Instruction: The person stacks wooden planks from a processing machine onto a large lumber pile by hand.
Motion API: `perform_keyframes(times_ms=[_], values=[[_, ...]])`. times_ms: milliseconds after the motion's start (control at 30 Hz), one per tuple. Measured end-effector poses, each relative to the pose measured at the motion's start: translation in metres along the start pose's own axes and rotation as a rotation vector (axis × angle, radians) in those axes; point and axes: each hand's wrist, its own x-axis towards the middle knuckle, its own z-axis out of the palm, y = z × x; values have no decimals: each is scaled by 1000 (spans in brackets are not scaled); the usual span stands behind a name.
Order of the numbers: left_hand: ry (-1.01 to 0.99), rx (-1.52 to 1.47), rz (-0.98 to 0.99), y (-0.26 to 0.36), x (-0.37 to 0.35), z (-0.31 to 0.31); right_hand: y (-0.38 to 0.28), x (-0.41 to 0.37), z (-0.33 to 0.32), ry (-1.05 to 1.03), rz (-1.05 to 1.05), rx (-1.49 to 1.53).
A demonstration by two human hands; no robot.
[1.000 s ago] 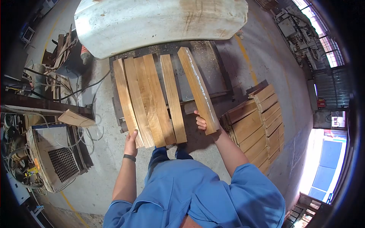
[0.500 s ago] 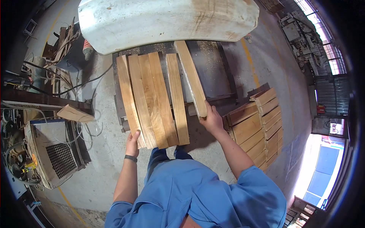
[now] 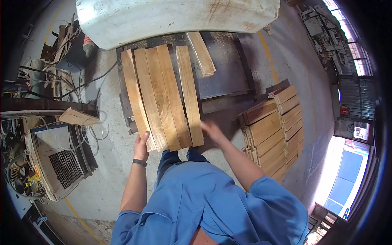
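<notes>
Several long wooden boards lie side by side on the dark machine table, their near ends jutting over its front edge. My left hand grips the near end of the leftmost board, thumb on top. A narrower board lies to their right with a slim gap between. Beside its near end is my right hand, off the other boards, its fingers apart and slightly blurred. Another board sticks out from under the white machine cover, farther back on the table.
The white cover spans the far side. Stacked boards stand at the right. At the left are a crate with a mesh panel, a metal beam with a wood piece, hoses and a scrap bin.
My right hand has let go of the right board and moved left and slightly down. That board now sits farther back, partly under the cover. The view has shifted slightly.
</notes>
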Motion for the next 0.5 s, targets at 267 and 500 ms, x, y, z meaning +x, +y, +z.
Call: perform_keyframes(times_ms=[267, 500], values=[[16, -7, -8, 1, 0, 1, -3, -49, -26, 32, -357, -256], [-9, 10, 10, 0, 1, 0, -47, -73, -55, 597, -807, -1177]])
